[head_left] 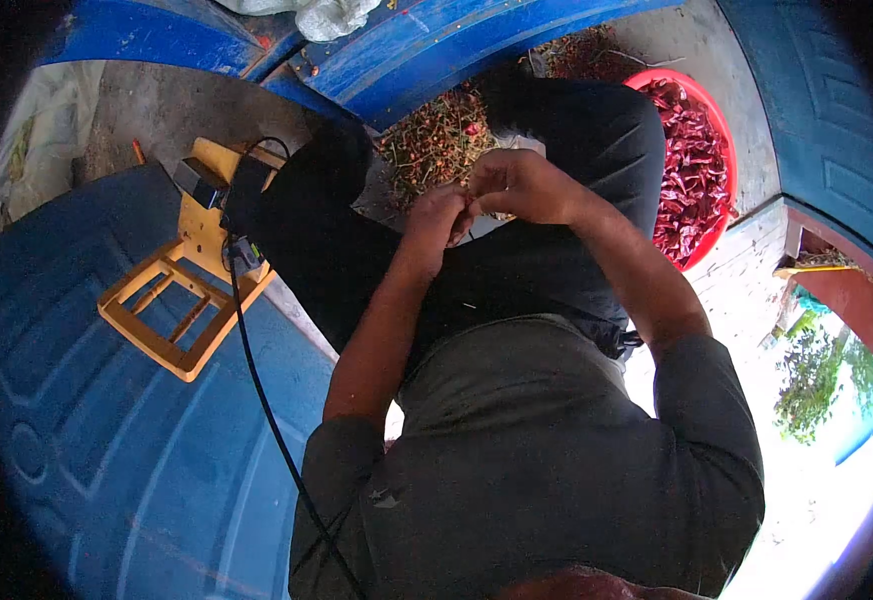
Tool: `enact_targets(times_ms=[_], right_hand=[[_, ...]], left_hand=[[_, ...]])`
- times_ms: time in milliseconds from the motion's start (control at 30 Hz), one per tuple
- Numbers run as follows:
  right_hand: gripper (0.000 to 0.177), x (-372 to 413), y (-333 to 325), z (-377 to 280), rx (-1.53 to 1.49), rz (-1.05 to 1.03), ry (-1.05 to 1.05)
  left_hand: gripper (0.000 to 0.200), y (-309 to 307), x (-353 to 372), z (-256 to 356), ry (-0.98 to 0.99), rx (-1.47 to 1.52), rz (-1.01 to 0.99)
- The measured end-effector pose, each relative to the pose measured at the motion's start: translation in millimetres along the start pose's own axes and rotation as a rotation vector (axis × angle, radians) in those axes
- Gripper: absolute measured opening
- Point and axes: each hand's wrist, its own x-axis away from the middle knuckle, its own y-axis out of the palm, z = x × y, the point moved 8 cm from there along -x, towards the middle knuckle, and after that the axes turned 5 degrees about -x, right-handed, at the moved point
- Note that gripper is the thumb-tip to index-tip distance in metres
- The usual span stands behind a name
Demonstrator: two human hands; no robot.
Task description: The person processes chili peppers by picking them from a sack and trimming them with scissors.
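Note:
My two hands meet above my lap, over my dark trousers (377, 250). The fingers of my left hand (437, 218) are pinched together against those of my right hand (519, 185). Both close on one small piece that is mostly hidden by the fingers, so I cannot tell what it is. Just beyond the hands lies a pile of reddish-green stems and chili scraps (435, 140) on the floor. A red basin (722, 125) full of dried red chilies (692, 170) stands to the right of my right forearm.
A yellow wooden stool (172, 320) lies at the left with a small dark device (199, 180) on it, and a black cable (257, 390) runs from there down toward me. Blue door panels (107, 450) surround the spot. Bright ground and greenery (817, 380) show at lower right.

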Motion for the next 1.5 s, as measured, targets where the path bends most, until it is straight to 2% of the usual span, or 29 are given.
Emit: enact_targets(times_ms=[67, 100, 300, 367, 500, 567, 700, 767, 800, 867, 900, 967, 1100, 1167, 1233, 1300, 1367, 1467, 1500], right_hand=[[0.018, -1, 1, 1, 0.194, 0.024, -0.102], [0.018, -1, 2, 2, 0.194, 0.023, -0.101], [0.018, 4, 5, 7, 0.029, -0.014, -0.023], [0.017, 6, 3, 5, -0.160, 0.059, -0.023], [0.019, 6, 2, 3, -0.150, 0.131, -0.040], [0.021, 7, 1, -3, -0.301, 0.165, -0.109], [0.021, 6, 2, 4, -0.308, 0.141, -0.039], [0.018, 7, -1, -5, -0.109, 0.164, -0.053], [0.018, 8, 1, -6, -0.110, 0.162, -0.051], [0.017, 10, 1, -19, 0.170, 0.194, -0.178], [0.017, 10, 1, -19, 0.169, 0.195, -0.178], [0.018, 9, 3, -21, 0.365, 0.185, -0.220], [0.018, 10, 6, -22, 0.322, 0.189, -0.254], [0.018, 9, 9, -3, 0.287, 0.165, -0.123], [0.018, 12, 15, 5, 0.292, 0.144, -0.128], [0.018, 14, 17, 4, 0.301, 0.116, -0.135], [0.021, 17, 8, 6, 0.011, 0.149, -0.006], [0.025, 15, -12, 3, 0.023, 0.258, -0.132], [0.025, 15, -14, -3, 0.140, 0.291, -0.153]], left_hand=[[0.026, 1, 1, 1, 0.015, -0.036, -0.011], [0.026, 0, -1, -2, -0.011, -0.047, -0.011], [0.027, -1, 1, 1, 0.004, -0.030, -0.009], [0.027, 0, 0, 2, 0.012, -0.013, -0.023], [0.021, -3, 1, 11, 0.008, 0.111, 0.042], [0.021, -5, 1, 11, 0.022, 0.116, 0.057], [0.020, -5, -3, 6, 0.019, 0.123, 0.015], [0.020, -5, -4, 1, -0.001, 0.111, 0.012], [0.019, -7, -5, -5, -0.028, 0.109, 0.037], [0.019, -9, -7, -13, -0.054, 0.106, 0.060], [0.021, -8, -6, -12, -0.049, 0.078, 0.060], [0.023, -6, -5, -9, -0.044, 0.051, 0.057], [0.021, -9, -3, -7, -0.075, 0.032, 0.093], [0.020, -12, -6, -7, -0.075, 0.034, 0.100], [0.019, -13, -10, 4, 0.015, 0.298, 0.059], [0.020, -14, -13, 11, 0.035, 0.299, 0.083], [0.020, -17, -12, 11, 0.056, 0.300, 0.115], [0.020, -14, -12, 7, 0.056, 0.276, 0.056], [0.020, -13, -11, 6, 0.061, 0.281, 0.052]])
